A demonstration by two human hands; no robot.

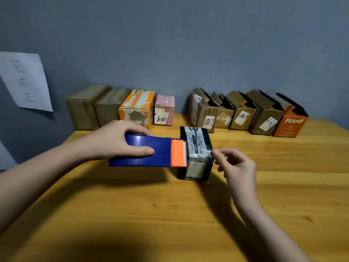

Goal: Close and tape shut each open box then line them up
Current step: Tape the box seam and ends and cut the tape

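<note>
The wooden table [188, 214] carries two rows of boxes along its far edge. Nearer you than those rows, mid-table, sits the black box [196, 154]. Your left hand [117, 141] grips the blue tape dispenser [143, 153] against the box's left side. Your right hand [235, 165] pinches the clear tape end [208, 153] at the box's right edge.

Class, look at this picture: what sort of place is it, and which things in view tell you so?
Probably a small packing or parcel work corner, not a warehouse. A plain wooden table stands against a grey wall; labelled used cartons line its back edge; the left hand holds a blue tape dispenser against a black box.
</note>
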